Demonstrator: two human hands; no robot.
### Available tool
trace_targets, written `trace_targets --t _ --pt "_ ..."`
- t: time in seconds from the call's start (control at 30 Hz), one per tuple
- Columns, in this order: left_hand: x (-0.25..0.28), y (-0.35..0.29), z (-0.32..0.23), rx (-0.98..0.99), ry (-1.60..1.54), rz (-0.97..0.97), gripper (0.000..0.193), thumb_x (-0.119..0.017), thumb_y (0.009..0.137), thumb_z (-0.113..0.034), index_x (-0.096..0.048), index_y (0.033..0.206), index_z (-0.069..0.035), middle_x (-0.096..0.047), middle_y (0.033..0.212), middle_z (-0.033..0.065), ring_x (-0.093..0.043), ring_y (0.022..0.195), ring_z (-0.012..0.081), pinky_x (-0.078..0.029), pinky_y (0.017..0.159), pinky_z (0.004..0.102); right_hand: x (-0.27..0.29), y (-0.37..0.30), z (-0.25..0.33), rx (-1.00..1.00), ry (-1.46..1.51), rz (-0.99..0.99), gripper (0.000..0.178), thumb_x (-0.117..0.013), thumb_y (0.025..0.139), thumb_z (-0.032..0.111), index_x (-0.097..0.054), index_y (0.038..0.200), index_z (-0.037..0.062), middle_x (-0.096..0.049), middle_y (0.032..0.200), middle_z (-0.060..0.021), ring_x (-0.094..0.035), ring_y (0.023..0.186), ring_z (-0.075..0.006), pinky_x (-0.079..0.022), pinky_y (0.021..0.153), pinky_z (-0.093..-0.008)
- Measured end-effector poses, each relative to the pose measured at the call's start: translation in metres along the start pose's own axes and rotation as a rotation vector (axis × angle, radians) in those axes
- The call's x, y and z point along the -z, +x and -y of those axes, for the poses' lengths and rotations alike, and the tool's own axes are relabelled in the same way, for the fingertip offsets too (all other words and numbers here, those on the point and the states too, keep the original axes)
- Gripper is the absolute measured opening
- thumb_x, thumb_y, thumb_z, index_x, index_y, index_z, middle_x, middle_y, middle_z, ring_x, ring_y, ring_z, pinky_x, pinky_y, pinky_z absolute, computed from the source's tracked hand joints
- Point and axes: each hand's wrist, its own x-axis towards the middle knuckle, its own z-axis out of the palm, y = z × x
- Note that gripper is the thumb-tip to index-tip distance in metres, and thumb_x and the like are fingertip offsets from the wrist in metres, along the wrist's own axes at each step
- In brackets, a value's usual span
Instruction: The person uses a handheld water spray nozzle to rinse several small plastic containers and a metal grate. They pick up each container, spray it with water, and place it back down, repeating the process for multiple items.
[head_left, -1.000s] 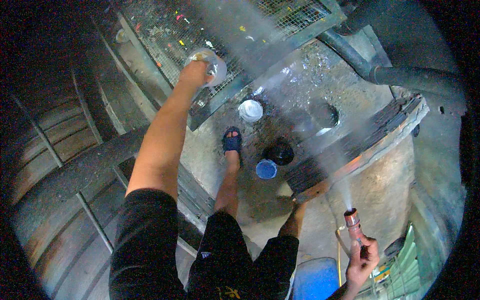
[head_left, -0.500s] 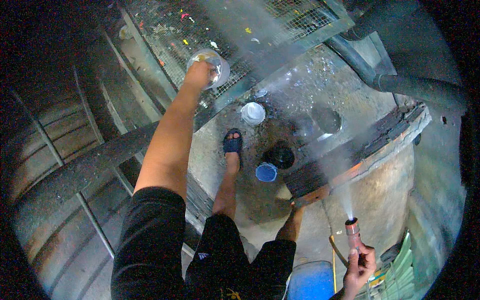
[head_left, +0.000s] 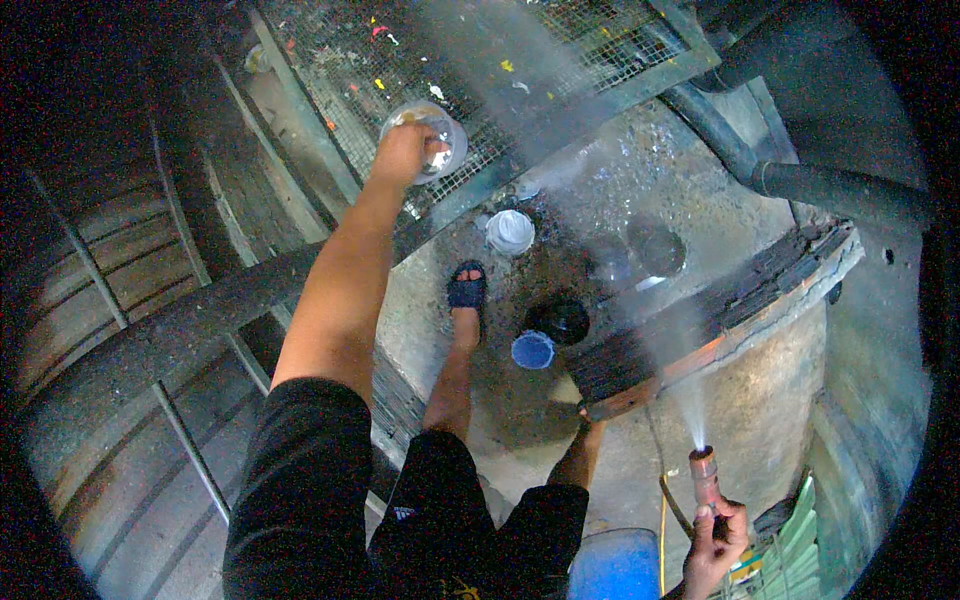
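Right now, your left hand [head_left: 403, 150] is curled on the near side of a translucent plastic tub [head_left: 456, 152], its fingers reaching inside the rim. That tub is at the fingertips, over a wire-mesh rack [head_left: 592, 104] scattered with bright scraps [head_left: 506, 66]; you cannot tell from this view whether it touches the mesh. Your right hand [head_left: 718, 535], low and well apart from the left, has thumb and fingers closed around a reddish hose nozzle [head_left: 706, 480]. From its mouth a pale spray [head_left: 692, 405] fans away from that hand, across a dark-topped ledge [head_left: 735, 285] toward the rack. Below and right of your left hand, a white bucket [head_left: 510, 232] stands on the floor; farther down are a black bowl [head_left: 565, 320] and a blue tub [head_left: 532, 350]. Just left of your right hand is a blue drum [head_left: 612, 565].
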Motion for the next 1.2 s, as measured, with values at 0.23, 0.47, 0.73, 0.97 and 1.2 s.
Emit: trace_targets --t 0.23,0.47,0.73,0.97,1.2 --pt "-0.004 -0.009 -0.011 -0.091 -0.068 -0.417 0.018 -0.064 0.090 -0.018 -0.071 0.091 -0.002 -0.069 0.089 0.0220 -0.067 0.082 0.0398 -0.052 0.074 0.0479 0.011 -0.002 -0.005 0.033 -0.003 0.033 0.014 -0.068 0.093 0.003 -0.065 0.105 -0.0041 -0.066 0.096 -0.0089 -0.059 0.085 -0.0137 -0.049 0.078 -0.0270" --pt "0.025 -0.009 -0.051 0.124 -0.103 -0.331 0.018 -0.062 0.092 -0.019 -0.071 0.101 -0.006 -0.070 0.084 0.0195 -0.069 0.076 0.0347 -0.053 0.069 0.0430 0.035 -0.014 -0.017 0.048 -0.007 0.015 0.015 -0.068 0.093 0.002 -0.065 0.105 -0.0049 -0.067 0.099 -0.0107 -0.059 0.087 -0.0140 -0.049 0.079 -0.0272" --pt "0.081 0.024 -0.084 0.115 -0.378 -0.364 0.030 -0.067 0.093 -0.030 -0.071 0.102 -0.001 -0.072 0.080 0.0083 -0.066 0.066 0.0141 -0.053 0.063 0.0333 0.073 -0.027 -0.039 0.096 0.039 0.058 0.016 -0.068 0.091 -0.001 -0.067 0.106 -0.0060 -0.067 0.098 -0.0109 -0.058 0.083 -0.0134 -0.048 0.075 -0.0277" --pt "0.092 0.054 -0.134 -0.046 -0.661 -0.385 0.029 -0.063 0.095 -0.026 -0.070 0.104 0.001 -0.072 0.090 0.0078 -0.068 0.075 0.0159 -0.052 0.070 0.0292 0.084 -0.028 -0.050 0.179 0.063 0.054 0.018 -0.072 0.087 -0.002 -0.068 0.104 -0.0044 -0.066 0.091 -0.0092 -0.055 0.075 -0.0130 -0.046 0.068 -0.0254" --pt "0.110 0.062 -0.158 -0.200 0.085 -0.290 0.028 -0.058 0.097 -0.024 -0.068 0.106 0.001 -0.071 0.088 0.0070 -0.067 0.081 0.0179 -0.052 0.075 0.0315 0.096 -0.032 -0.067 0.181 -0.017 -0.001 0.017 -0.074 0.085 0.001 -0.067 0.099 -0.0027 -0.064 0.086 -0.0076 -0.052 0.072 -0.0118 -0.042 0.063 -0.0255"
